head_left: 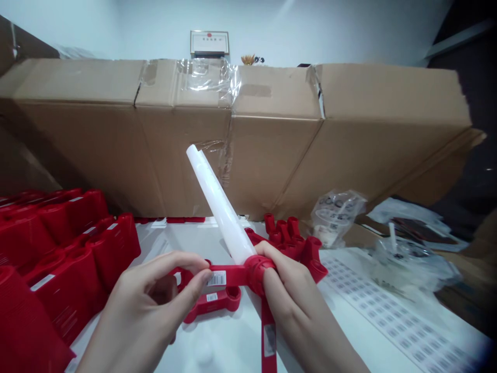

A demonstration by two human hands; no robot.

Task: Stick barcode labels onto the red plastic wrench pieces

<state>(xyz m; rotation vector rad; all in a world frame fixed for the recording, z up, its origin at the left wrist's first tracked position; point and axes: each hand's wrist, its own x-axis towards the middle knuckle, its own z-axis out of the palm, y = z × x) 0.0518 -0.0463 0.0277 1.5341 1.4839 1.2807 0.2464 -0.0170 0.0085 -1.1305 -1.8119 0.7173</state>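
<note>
Left to right: rows of red moulded plastic parts (66,243) stand on a white table (233,347). The left hand (143,305), thumb and fingers closed, pinches a barcode-labelled red plastic strap (229,277), held just above a loose red piece (213,303). A white plastic tube (219,207) tilts up from the strap's red ring (256,272), which the right hand (298,295) grasps with curled fingers. Further right lie a clear plastic bag (334,217) and a sheet of barcode labels (396,311).
</note>
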